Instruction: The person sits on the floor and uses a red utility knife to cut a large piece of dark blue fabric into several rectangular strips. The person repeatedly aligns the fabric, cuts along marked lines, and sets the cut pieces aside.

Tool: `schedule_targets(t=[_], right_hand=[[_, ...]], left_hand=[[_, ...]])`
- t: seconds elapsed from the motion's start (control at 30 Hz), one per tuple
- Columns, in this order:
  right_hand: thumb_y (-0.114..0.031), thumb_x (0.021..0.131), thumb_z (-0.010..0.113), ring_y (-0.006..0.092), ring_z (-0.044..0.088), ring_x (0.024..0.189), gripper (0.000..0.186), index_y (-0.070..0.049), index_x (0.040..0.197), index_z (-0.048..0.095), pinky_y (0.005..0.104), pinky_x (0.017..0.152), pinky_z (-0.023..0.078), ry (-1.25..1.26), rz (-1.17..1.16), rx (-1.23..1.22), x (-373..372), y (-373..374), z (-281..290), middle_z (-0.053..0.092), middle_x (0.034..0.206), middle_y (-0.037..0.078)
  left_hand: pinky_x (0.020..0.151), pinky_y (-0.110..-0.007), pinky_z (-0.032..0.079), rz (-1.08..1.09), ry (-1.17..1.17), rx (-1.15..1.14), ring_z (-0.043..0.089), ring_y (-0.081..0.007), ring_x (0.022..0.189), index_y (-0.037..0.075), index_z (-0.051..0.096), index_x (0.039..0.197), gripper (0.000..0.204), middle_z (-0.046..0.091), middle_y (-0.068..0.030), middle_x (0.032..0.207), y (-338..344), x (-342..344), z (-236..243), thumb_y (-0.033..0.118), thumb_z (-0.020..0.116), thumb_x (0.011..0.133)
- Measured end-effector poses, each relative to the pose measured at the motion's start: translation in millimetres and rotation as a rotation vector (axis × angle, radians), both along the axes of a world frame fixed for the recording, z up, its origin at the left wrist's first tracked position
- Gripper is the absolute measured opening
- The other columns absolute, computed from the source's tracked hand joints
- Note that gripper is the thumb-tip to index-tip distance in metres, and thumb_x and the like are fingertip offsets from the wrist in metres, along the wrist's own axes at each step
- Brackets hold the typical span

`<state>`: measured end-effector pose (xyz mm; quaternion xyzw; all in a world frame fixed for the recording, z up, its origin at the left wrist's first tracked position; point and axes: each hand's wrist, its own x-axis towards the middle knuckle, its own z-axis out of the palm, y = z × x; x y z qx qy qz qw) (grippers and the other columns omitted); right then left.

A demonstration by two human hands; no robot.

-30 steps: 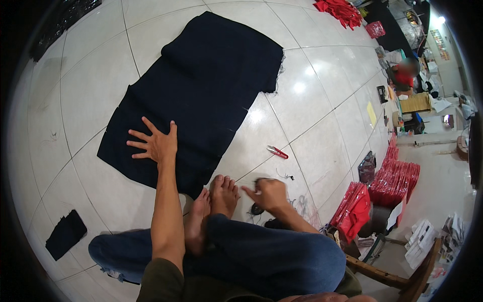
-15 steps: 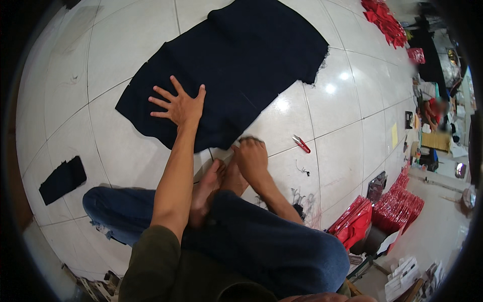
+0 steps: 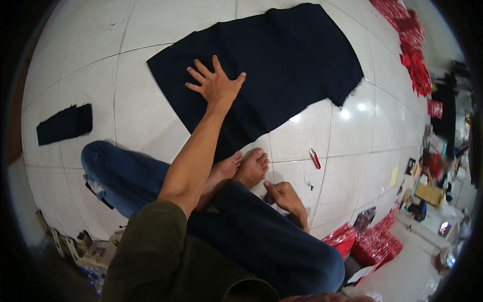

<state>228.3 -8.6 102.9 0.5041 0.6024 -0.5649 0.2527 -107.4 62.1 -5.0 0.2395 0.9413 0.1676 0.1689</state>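
A large piece of dark navy cloth point(image 3: 297, 55) lies spread on the tiled floor before my feet, one end frayed. My left hand point(image 3: 220, 88) rests flat on its left part, fingers spread. Beside my right foot, over the floor, my right hand point(image 3: 287, 196) has its fingers curled in and its thumb forward. A dark patch shows under that hand; whether it is something held I cannot make out. Red-handled thread snips point(image 3: 315, 158) lie on the tiles to the right of the cloth, with a small dark thread scrap point(image 3: 310, 187) nearby.
A small dark cloth piece point(image 3: 65, 125) lies at the far left. Red plastic-wrapped bundles point(image 3: 377, 241) are stacked at the lower right, and more red goods point(image 3: 415, 65) lie at the upper right. Farther right, a person in red point(image 3: 435, 166) sits among scattered items.
My right hand has drawn back from the cloth's near edge toward my right knee. My left hand stays spread on the cloth. The whole view has shifted.
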Motion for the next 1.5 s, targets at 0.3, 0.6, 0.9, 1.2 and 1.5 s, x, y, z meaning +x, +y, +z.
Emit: schedule_targets(t=[0.3, 0.6, 0.9, 1.2, 1.5], right_hand=[[-0.028, 0.095, 0.069, 0.0344, 0.067, 0.058, 0.039, -0.005, 0.065, 0.063, 0.0441, 0.058, 0.052, 0.059, 0.307, 1.285, -97.0, 28.5, -47.0, 0.067, 0.064, 0.016], [-0.021, 0.093, 0.071, 0.0385, 0.058, 0.052, 0.035, -0.005, 0.064, 0.062, 0.0482, 0.051, 0.044, 0.086, 0.279, 1.035, 32.4, -12.9, 38.9, 0.059, 0.057, 0.018], [-0.029, 0.102, 0.053, 0.0350, 0.069, 0.083, 0.041, 0.007, 0.093, 0.070, 0.0481, 0.075, 0.053, 0.232, 0.013, 0.354, -49.9, -1.4, -23.8, 0.068, 0.093, 0.025], [-0.026, 0.094, 0.068, 0.0356, 0.067, 0.055, 0.033, -0.004, 0.070, 0.065, 0.0416, 0.054, 0.052, 0.060, 0.346, 1.211, -97.1, 24.6, -16.9, 0.066, 0.062, 0.016], [-0.027, 0.096, 0.067, 0.0384, 0.063, 0.054, 0.036, -0.006, 0.067, 0.065, 0.0464, 0.053, 0.047, -0.024, 0.265, 0.911, 5.4, -8.6, 71.3, 0.061, 0.058, 0.017]], left_hand=[[0.103, -0.086, -0.008, 0.044, 0.208, 0.041, -0.016, -0.0643, 0.147, 0.020, 0.021, 0.165, 0.122, -0.003, -0.0381, 0.165, 6.7, -24.5, -25.6, 0.091, 0.058, 0.073], [0.105, -0.085, -0.008, 0.033, 0.304, 0.140, -0.014, -0.0585, 0.150, 0.017, 0.023, 0.165, 0.121, 0.000, -0.0357, 0.166, 2.3, -29.8, -46.1, 0.087, 0.060, 0.074], [0.104, -0.086, -0.006, 0.117, 0.068, 0.116, -0.015, -0.0623, 0.148, 0.012, 0.024, 0.164, 0.120, -0.001, -0.0391, 0.164, 29.4, -12.6, -11.1, 0.085, 0.062, 0.075], [0.101, -0.088, -0.006, 0.016, 0.342, 0.085, -0.012, -0.0675, 0.145, 0.013, 0.024, 0.164, 0.100, 0.001, -0.0405, 0.163, 20.1, -24.4, -50.6, 0.075, 0.050, 0.091], [0.102, -0.087, -0.007, -0.041, 0.350, 0.115, -0.008, -0.0688, 0.145, 0.009, 0.023, 0.163, 0.098, 0.002, -0.0421, 0.162, 23.1, -22.7, -51.2, 0.071, 0.051, 0.093]])
